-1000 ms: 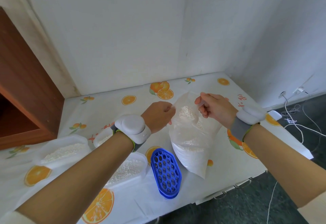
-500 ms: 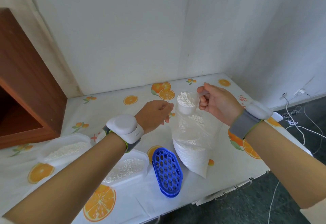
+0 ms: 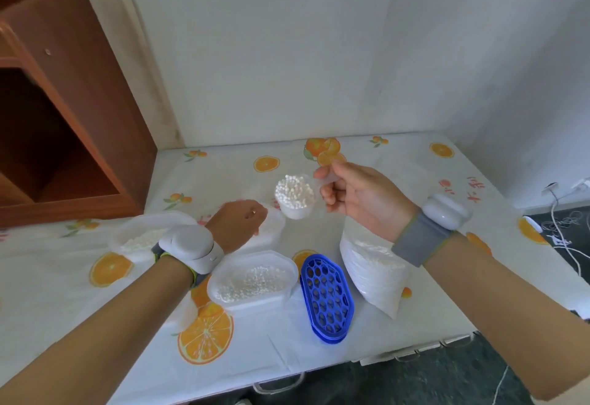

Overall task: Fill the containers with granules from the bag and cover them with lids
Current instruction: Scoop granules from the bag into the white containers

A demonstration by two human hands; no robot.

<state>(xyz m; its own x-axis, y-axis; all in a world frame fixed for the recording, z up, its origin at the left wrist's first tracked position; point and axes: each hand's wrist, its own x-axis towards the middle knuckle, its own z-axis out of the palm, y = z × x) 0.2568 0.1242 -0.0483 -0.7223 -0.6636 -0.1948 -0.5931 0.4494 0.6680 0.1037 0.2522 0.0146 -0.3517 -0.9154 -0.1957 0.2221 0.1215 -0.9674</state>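
One translucent scoop [image 3: 295,198], heaped white granules [image 3: 293,192], right hand [image 3: 360,200].

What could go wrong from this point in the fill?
1. The scoop in the right hand is heaped above its rim, so granules may roll off in transit.
2. The left hand covers part of the far container, so the pour may hit fingers and scatter.
3. The bag lies slumped with nobody holding it; whether its mouth is open is unclear, but it could leak.
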